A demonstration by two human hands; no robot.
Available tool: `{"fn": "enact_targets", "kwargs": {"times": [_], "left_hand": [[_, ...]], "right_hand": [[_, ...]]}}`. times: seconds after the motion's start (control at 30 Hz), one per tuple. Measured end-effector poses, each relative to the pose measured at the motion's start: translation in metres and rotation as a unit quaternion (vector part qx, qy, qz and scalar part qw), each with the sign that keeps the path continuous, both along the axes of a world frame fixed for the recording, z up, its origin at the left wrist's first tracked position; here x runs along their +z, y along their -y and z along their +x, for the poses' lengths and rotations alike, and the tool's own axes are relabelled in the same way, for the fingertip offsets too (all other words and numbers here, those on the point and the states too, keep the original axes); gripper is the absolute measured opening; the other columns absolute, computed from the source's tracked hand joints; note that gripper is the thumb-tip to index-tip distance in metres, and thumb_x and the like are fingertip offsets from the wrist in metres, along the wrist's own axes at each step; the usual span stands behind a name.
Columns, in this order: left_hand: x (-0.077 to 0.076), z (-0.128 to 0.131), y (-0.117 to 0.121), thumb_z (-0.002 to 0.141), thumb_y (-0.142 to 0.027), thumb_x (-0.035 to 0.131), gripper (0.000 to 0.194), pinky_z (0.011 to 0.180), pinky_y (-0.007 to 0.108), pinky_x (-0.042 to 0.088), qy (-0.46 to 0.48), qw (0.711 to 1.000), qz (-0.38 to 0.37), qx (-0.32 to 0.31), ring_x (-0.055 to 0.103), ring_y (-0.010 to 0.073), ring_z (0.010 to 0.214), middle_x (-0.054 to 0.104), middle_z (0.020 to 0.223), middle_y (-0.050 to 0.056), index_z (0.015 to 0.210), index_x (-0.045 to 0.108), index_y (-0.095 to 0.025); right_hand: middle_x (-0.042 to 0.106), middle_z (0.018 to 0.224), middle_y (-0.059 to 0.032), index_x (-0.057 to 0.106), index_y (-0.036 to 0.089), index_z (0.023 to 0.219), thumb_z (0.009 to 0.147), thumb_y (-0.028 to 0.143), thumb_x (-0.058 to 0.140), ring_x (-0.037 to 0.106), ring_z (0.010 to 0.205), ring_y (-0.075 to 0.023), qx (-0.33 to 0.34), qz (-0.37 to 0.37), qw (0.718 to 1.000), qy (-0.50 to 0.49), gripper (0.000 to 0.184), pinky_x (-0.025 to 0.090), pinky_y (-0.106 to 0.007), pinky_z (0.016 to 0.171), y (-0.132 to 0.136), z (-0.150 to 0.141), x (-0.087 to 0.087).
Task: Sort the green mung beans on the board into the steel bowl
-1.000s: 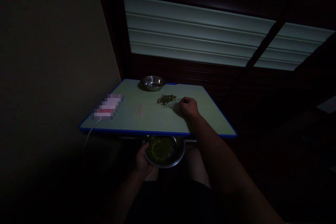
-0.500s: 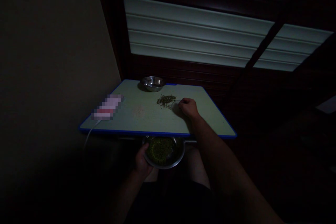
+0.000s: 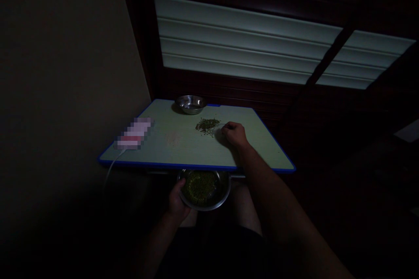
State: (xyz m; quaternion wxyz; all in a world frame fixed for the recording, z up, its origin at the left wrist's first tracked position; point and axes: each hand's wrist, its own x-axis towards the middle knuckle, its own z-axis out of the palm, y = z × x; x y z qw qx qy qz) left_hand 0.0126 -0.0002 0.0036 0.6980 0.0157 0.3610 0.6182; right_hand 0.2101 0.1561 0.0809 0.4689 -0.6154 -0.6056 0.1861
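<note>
My left hand point(image 3: 178, 200) is closed on the rim of a steel bowl point(image 3: 221, 202), thumb over the edge, just below the near side of the table. Small green beans or seeds point(image 3: 199, 185) lie inside that bowl. Over the tabletop, my right hand point(image 3: 235, 133) is closed on a clear, thin-looking piece point(image 3: 217, 130) whose exact kind I cannot make out in the dim light. This piece touches or sits right beside the right edge of a loose pile of small green beans or seeds point(image 3: 207, 125).
A blue-edged, pale green table point(image 3: 196, 152) bears a second steel bowl point(image 3: 190, 105) at the back. On its left lies a blurred-out pinkish device point(image 3: 134, 133) with a white cable point(image 3: 111, 165). Slatted dark-framed panels point(image 3: 242, 39) stand behind; a wall point(image 3: 72, 52) is at left.
My right hand has shifted very slightly left with the clear piece, towards the pile. My left hand and the bowl it holds stay almost where they were.
</note>
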Motion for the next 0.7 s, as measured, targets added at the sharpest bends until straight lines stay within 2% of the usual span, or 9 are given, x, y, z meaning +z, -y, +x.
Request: {"fn": "enact_targets", "kwargs": {"times": [0.13, 0.33, 0.7], "left_hand": [[0.0018, 0.0006, -0.0002, 0.074, -0.022, 0.054, 0.021, 0.089, 0.043, 0.052, 0.002, 1.000, -0.012, 0.000, 0.071, 0.0264, 0.080, 0.076, 0.073, 0.008, 0.074, 0.073, -0.014], [-0.0035, 0.0002, -0.0010, 0.075, -0.022, 0.054, 0.022, 0.088, 0.043, 0.053, 0.001, 1.000, -0.006, -0.001, 0.071, 0.0264, 0.079, 0.076, 0.075, 0.009, 0.076, 0.073, -0.013], [-0.0064, -0.0010, -0.0007, 0.071, -0.024, 0.058, 0.020, 0.092, 0.046, 0.050, -0.012, 1.000, 0.011, -0.007, 0.069, 0.0301, 0.090, 0.076, 0.081, 0.010, 0.079, 0.073, -0.013]], "right_hand": [[0.057, 0.057, 0.0012, 0.061, 0.017, 0.060, 0.061, 0.027, 0.049, 0.052, 0.059, -0.0139, -0.014, 0.007, 1.000, 0.004, 0.015, 0.036, -0.025, 0.057, -0.0005, 0.0003, -0.0001], [0.056, 0.055, 0.0014, 0.062, 0.017, 0.060, 0.060, 0.027, 0.049, 0.050, 0.059, -0.0142, -0.012, 0.006, 1.000, -0.006, 0.016, 0.035, -0.025, 0.056, 0.0028, -0.0011, 0.0030], [0.053, 0.052, 0.0022, 0.059, 0.018, 0.055, 0.056, 0.023, 0.049, 0.050, 0.058, -0.0143, 0.004, -0.009, 1.000, -0.018, 0.011, 0.035, -0.025, 0.055, 0.0024, -0.0001, 0.0041]]}}
